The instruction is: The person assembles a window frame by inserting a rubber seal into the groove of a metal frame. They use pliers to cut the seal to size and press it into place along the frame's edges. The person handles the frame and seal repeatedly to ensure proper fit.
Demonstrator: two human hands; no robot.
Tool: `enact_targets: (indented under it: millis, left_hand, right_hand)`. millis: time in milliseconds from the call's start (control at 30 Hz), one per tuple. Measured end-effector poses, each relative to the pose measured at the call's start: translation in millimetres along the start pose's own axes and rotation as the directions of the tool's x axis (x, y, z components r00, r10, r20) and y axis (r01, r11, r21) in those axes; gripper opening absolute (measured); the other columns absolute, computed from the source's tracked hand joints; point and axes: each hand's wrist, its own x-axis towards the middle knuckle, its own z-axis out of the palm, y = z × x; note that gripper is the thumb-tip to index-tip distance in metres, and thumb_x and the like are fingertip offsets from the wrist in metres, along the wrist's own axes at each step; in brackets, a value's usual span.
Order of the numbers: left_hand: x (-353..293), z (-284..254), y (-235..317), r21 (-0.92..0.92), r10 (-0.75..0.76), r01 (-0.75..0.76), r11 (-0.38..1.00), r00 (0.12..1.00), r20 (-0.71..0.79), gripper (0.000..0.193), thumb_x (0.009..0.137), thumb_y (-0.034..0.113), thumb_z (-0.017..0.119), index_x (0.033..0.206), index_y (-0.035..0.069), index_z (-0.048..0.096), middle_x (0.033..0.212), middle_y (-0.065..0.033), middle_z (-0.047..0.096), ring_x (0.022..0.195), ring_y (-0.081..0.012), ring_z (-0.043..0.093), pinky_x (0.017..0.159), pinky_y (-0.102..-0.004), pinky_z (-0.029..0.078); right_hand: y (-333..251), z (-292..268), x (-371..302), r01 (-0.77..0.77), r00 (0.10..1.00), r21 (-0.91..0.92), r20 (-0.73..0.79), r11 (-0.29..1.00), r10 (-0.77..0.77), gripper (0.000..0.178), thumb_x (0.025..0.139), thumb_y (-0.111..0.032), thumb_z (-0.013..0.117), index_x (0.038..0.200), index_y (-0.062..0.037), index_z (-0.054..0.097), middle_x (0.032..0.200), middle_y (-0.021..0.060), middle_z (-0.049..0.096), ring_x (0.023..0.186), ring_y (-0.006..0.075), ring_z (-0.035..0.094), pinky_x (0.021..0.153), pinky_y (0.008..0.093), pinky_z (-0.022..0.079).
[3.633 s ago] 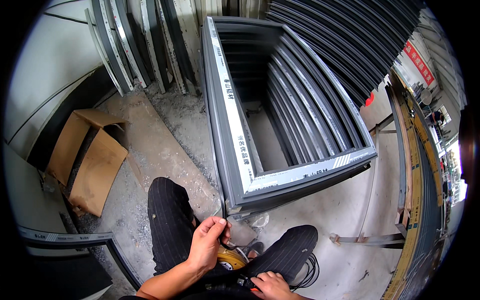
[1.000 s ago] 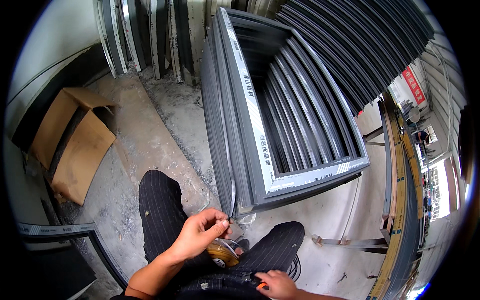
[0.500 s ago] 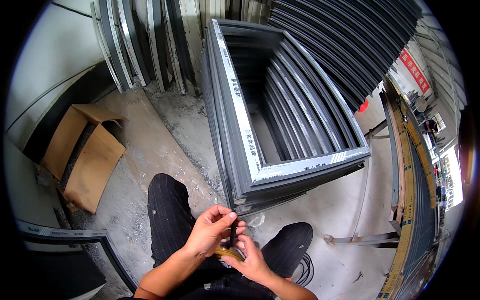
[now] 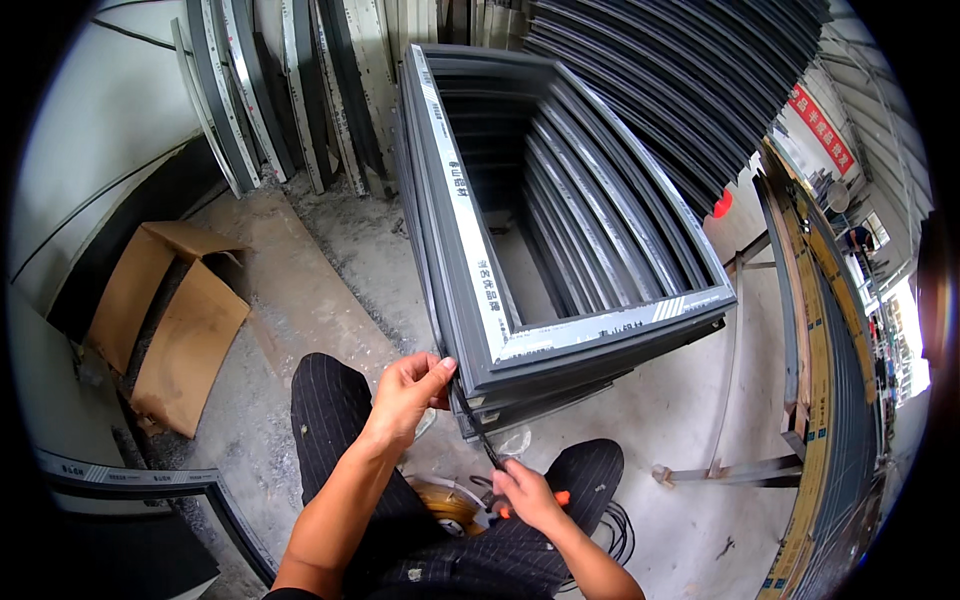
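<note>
The left grip is nearly closed, pinching a black strip at the seven o'clock corner of the stacked frames. The right grip clasps its lower part, beside an orange handle. The strip slants from eleven toward five o'clock. At nine o'clock, a cardboard box gapes, its inside dark.

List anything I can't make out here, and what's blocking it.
All in the head view:
- Black strip: the pinch point, covered by the left grip; the lower end, lost at the right grip.
- Orange item: its kind, mostly covered by the right grip.
- Yellow roll: partly behind the trousers.
- Dark frame, lower left: cut off by the fisheye rim.
- Distant person: too small for detail.
</note>
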Motion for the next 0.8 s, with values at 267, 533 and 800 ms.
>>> enact_targets:
  millis: [267, 533, 800]
  left_hand:
    - [0, 2, 2, -0.004, -0.048, 0.048, 0.999, 0.997, -0.06, 0.028, 0.093, 0.028, 0.062, 0.076, 0.006, 0.06, 0.064, 0.0033, 0.054, 0.056, -0.0064, 0.05, 0.055, -0.0239, 0.048]
    - [-6, -7, 7, 0.086, -0.026, 0.019, 0.996, 0.997, 0.079, 0.024, 0.091, 0.023, 0.065, 0.077, 0.006, 0.057, 0.071, 0.0016, 0.058, 0.063, -0.0066, 0.055, 0.061, -0.024, 0.051]
    - [-17, -1, 11, 0.099, -0.091, 0.08, 0.992, 0.989, 0.116, 0.029, 0.093, 0.026, 0.063, 0.075, 0.005, 0.055, 0.069, 0.0013, 0.056, 0.062, -0.0083, 0.056, 0.062, -0.0246, 0.051]
  right_hand:
    - [-39, 3, -13, 0.262, 0.964, 0.007, -0.057, 0.965, -0.261, 0.02, 0.092, -0.017, 0.06, 0.103, -0.0001, 0.062, 0.078, 0.0108, 0.065, 0.072, 0.0289, 0.064, 0.065, 0.0323, 0.05]
    - [-90, -20, -28, 0.262, 0.95, -0.046, -0.161, 0.964, -0.266, 0.022, 0.089, -0.018, 0.065, 0.103, -0.0014, 0.064, 0.076, 0.0136, 0.065, 0.064, 0.028, 0.065, 0.057, 0.0326, 0.049]
    - [-85, -21, -31, 0.173, 0.976, -0.185, -0.096, 0.967, -0.193, 0.02, 0.092, -0.009, 0.058, 0.109, 0.003, 0.061, 0.08, 0.0097, 0.069, 0.071, 0.0137, 0.069, 0.064, 0.0245, 0.052]
